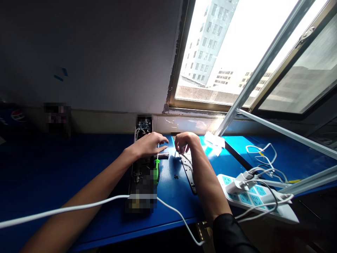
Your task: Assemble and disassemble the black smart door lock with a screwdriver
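Note:
My left hand (150, 144) reaches over an opened, long dark device (144, 131) with wires and circuitry showing inside. Its thumb and fingers are apart with nothing between them. Just below the fingers lies a screwdriver with a green handle (157, 167), along the right side of the device. A short dark, shiny cylinder (164, 155) rests beside its shaft. My right hand (186, 141) is bent downward, fingers curled together above the far end of a dark perforated plate (187, 172). White wire runs over that plate. Whatever those fingertips hold, if anything, is hidden.
Several small dark screws (176, 176) lie between device and plate. A white power strip (252, 198) with plugs and cables sits at the right. A white cable (79, 208) crosses in front. Metal frame bars (286, 131) stand by the window; crumpled white paper (215, 142) lies near.

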Demonstrator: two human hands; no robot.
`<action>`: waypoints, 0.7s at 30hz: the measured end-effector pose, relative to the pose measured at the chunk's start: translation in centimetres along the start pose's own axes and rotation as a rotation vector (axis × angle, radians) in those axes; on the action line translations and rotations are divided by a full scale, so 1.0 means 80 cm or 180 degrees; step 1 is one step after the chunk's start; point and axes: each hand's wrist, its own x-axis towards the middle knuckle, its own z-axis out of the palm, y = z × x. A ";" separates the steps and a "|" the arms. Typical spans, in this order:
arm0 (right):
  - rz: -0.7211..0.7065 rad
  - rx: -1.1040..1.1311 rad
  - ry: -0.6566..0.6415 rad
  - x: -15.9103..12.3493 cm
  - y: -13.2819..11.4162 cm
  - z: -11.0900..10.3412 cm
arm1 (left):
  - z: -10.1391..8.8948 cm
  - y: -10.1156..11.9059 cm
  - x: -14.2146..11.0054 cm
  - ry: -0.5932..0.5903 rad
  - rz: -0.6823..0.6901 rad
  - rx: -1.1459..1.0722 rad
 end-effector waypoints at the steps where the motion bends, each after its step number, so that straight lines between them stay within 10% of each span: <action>1: -0.0005 0.0019 0.0003 -0.001 0.001 -0.001 | 0.000 0.000 0.000 -0.0001 -0.0007 -0.0006; 14: -0.0409 0.0209 0.0980 -0.036 0.009 -0.012 | -0.054 0.000 -0.011 -0.0301 -0.0614 -0.0357; 21: -0.1850 0.0200 0.1763 -0.079 -0.024 -0.005 | -0.093 -0.013 -0.029 -0.0829 -0.1144 -0.0189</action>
